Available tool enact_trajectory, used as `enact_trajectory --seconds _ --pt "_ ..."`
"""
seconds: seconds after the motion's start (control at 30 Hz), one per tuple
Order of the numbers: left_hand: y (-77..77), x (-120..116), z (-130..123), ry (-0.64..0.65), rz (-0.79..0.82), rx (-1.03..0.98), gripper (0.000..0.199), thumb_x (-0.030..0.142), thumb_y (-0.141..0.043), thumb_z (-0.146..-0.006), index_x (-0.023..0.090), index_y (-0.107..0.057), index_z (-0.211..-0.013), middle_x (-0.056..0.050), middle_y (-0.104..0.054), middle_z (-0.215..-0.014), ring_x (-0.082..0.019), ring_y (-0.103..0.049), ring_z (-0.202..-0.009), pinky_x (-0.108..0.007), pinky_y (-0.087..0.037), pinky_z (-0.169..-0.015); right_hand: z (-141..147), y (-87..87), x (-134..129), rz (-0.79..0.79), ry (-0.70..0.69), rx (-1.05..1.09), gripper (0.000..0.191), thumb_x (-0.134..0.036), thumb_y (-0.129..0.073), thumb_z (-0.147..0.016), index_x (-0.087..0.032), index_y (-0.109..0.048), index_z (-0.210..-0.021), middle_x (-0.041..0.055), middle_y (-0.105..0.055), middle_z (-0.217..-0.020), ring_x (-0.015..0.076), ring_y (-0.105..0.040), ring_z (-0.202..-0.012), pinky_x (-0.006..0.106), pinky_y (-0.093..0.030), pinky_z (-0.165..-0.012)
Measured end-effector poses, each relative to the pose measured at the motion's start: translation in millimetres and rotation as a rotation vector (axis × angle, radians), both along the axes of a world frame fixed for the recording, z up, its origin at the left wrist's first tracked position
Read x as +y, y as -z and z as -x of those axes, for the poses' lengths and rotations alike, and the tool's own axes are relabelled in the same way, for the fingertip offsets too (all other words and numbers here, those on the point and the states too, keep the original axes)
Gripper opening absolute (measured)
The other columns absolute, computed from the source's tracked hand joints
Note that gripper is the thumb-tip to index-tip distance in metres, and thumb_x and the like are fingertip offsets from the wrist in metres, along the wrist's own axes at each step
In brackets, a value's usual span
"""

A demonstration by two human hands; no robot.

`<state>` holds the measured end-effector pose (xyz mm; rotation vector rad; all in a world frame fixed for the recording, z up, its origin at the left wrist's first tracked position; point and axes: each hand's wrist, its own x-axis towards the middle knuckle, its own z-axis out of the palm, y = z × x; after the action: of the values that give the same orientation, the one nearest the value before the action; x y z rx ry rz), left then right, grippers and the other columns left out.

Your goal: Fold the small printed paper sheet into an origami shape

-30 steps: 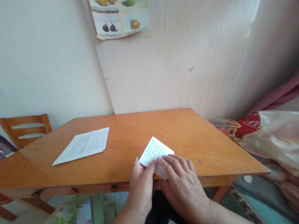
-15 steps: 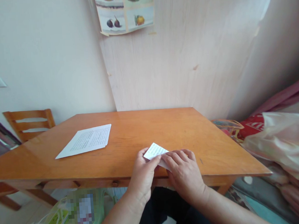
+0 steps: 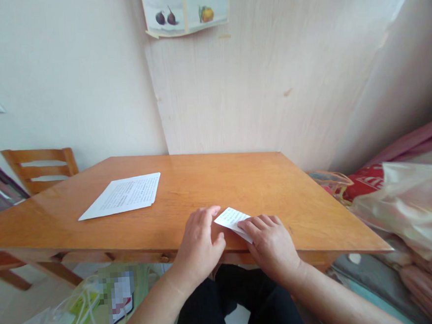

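Observation:
A small folded piece of printed white paper (image 3: 230,217) is at the front edge of the wooden table, its right part covered by my right hand (image 3: 271,239). The fingers of that hand are curled over the paper and grip it. My left hand (image 3: 201,242) is just left of the paper, thumb and fingers apart, with nothing between them. A stack of printed sheets (image 3: 124,197) lies flat on the left half of the table.
The wooden table (image 3: 210,182) stands against the wall. A wooden chair (image 3: 46,169) is at its left end. Plastic bags (image 3: 407,203) are piled beyond the right edge. Below the front left edge are cables and a green item (image 3: 78,314).
My left hand has let go of the folded paper and moved left, its fingers spreading. The right hand keeps its hold. The view has tilted slightly downward.

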<state>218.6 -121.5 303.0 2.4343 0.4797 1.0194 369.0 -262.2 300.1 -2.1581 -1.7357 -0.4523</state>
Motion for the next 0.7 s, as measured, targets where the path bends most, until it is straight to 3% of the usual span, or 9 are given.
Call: enact_trajectory --seconds 0.1,0.23,0.53,0.7 --pt "-3.0 0.9 -1.2 0.078 -0.172 0.182 0.048 0.003 -0.056 -0.078 0.022 -0.056 -0.122 -0.008 -0.062 -0.119 -0.027 -0.053 -0.115 -0.047 -0.041 -0.103 1.2 0.7 -0.7 0.026 -0.021 0.012 0.023 -0.015 -0.06 -0.088 -0.024 -0.066 -0.109 0.0045 -0.071 -0.105 0.0238 -0.059 -0.097 0.037 -0.037 -0.084" --pt "-8.2 3.1 -4.5 0.146 -0.232 0.308 0.035 0.005 -0.055 -0.081 0.023 -0.063 -0.11 -0.005 -0.065 -0.111 -0.025 -0.055 -0.108 -0.043 -0.041 -0.098 0.3 0.3 -5.0 0.041 -0.046 0.047 0.021 -0.017 -0.058 -0.091 -0.024 -0.065 -0.109 0.0055 -0.071 -0.11 0.0247 -0.059 -0.1 0.038 -0.039 -0.086" --pt "-7.0 4.5 -4.7 0.148 -0.321 0.379 0.024 0.009 -0.054 -0.085 0.024 -0.067 -0.099 -0.004 -0.066 -0.1 -0.024 -0.055 -0.102 -0.043 -0.037 -0.094 -10.8 -8.2 -35.8 0.052 -0.237 0.241 0.045 -0.014 -0.058 -0.081 -0.021 -0.059 -0.126 0.0089 -0.063 -0.131 0.0241 -0.057 -0.118 0.041 -0.044 -0.101" --pt "-12.2 4.1 -4.7 0.162 -0.388 0.414 0.024 0.013 -0.055 -0.087 0.027 -0.068 -0.102 -0.002 -0.066 -0.098 -0.024 -0.055 -0.103 -0.051 -0.029 -0.105 -23.3 -4.8 -46.5 0.045 -0.174 0.363 0.056 -0.01 -0.056 -0.079 -0.019 -0.053 -0.134 0.0115 -0.066 -0.126 0.0243 -0.062 -0.112 0.041 -0.049 -0.097"
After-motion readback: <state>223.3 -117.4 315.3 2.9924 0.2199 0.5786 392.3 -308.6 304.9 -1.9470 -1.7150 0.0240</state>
